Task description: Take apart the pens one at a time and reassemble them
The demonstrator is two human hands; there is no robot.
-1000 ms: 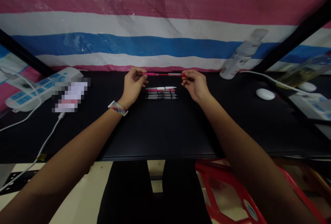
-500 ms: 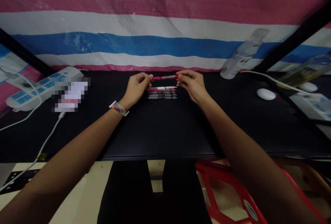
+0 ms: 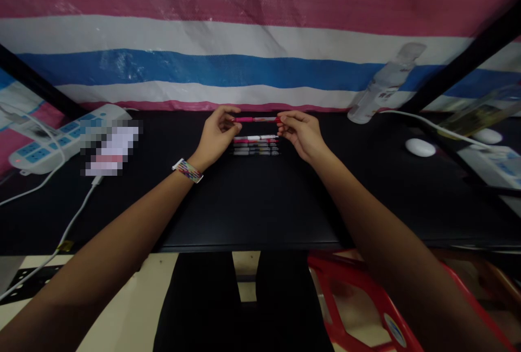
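Observation:
A red pen [image 3: 260, 119] lies level above a row of pens, near the back of the black table [image 3: 260, 205]. My right hand [image 3: 303, 132] pinches its right end between thumb and fingers. My left hand [image 3: 217, 135] is at the pen's left tip, its thumb and forefinger parted around it; whether it touches the pen is hard to tell. Just nearer to me, several pens [image 3: 255, 146] lie parallel and close together, white, red and dark ones among them. A multicoloured band [image 3: 188, 170] circles my left wrist.
To the left are a white power strip [image 3: 69, 138] and a blurred-out phone-like object [image 3: 112, 151] on a white cable. At right stand a clear bottle [image 3: 382, 89] and a white mouse-like object [image 3: 420, 147]. A red stool [image 3: 362, 292] is below the table edge.
My left thumb and forefinger have parted, baring the left end of the red pen. The pen has levelled slightly. My right hand keeps its pinch.

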